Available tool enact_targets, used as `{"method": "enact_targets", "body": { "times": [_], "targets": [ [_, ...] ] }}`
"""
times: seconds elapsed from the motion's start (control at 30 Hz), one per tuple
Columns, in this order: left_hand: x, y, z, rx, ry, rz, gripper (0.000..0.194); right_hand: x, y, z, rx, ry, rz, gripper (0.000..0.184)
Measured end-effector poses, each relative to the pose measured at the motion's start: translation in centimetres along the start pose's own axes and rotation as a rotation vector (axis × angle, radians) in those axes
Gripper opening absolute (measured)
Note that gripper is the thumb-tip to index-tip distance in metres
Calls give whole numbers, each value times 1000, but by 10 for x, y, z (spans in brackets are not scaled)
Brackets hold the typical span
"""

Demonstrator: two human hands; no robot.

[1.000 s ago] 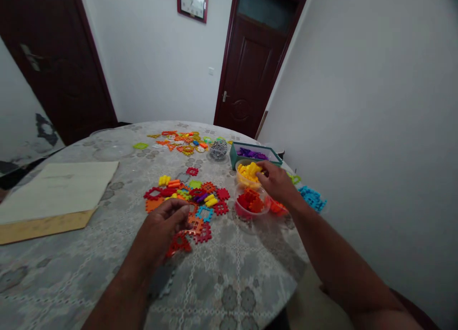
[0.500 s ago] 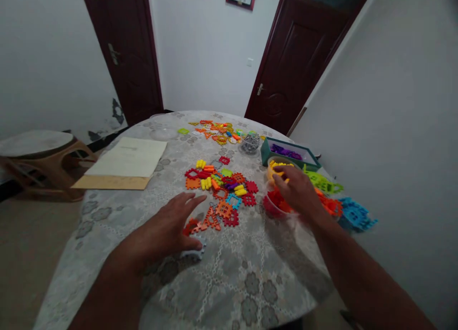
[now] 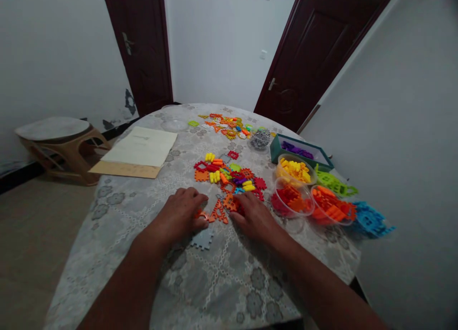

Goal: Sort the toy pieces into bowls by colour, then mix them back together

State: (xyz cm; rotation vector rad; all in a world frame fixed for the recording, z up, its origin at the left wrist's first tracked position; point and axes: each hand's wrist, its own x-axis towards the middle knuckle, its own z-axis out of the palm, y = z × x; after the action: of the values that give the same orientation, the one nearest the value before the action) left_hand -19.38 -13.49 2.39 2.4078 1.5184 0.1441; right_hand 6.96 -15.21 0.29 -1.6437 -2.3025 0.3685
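Left hand (image 3: 181, 210), loosely curled over orange interlocking pieces (image 3: 203, 217), right hand (image 3: 255, 218), half-curled at an orange square piece (image 3: 230, 202), both grasps unclear, mid-table, near side; risk: sweeping fingers scattering the loose heap (image 3: 234, 175) against right-side tubs (image 3: 292, 199).

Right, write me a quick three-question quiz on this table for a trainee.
1. Multiple choice: what colour are the small parts in the green box?
a) yellow
b) purple
c) blue
2. True or false: the bowl of yellow pieces stands between that box and the bowl of red and orange pieces.
3. Fill in: the grey toothed plate lies closest to the ____ hand.
Key: 1 b; 2 true; 3 left
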Motion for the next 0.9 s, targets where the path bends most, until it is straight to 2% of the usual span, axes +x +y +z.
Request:
{"method": "enact_targets", "body": {
  "times": [0.1, 0.2, 0.27, 0.33, 0.43, 0.5, 0.7, 0.9],
  "targets": [
    [-3, -1, -4, -19, -17, -26, 60, 3, 4, 13, 22, 83, 16, 46],
    [-11, 4, -10, -89, -83, 32, 87, 2, 6, 22, 24, 128, 11, 47],
    [-16, 10, -12, -92, -97, 49, 97, 1, 6, 24, 24, 138, -9, 51],
    [-18, 16, -13, -56, -99, 38, 85, 1, 5, 23, 18, 142, -36, 54],
    [-17, 20, -14, -30, -106, 37, 49, 0, 5, 20, 28, 131, -74, 49],
    [-16, 19, -14, -52, -108, 31, 35, 1, 6, 18, 53, 131, -86, 46],
    [-16, 15, -10, -178, -126, -5, 43, 1, 6, 17, 90, 135, -95, 44],
    [-16, 12, -2, -234, -129, 64, 24, 0, 7, 21, 86, 179, -76, 41]
  ]
}}
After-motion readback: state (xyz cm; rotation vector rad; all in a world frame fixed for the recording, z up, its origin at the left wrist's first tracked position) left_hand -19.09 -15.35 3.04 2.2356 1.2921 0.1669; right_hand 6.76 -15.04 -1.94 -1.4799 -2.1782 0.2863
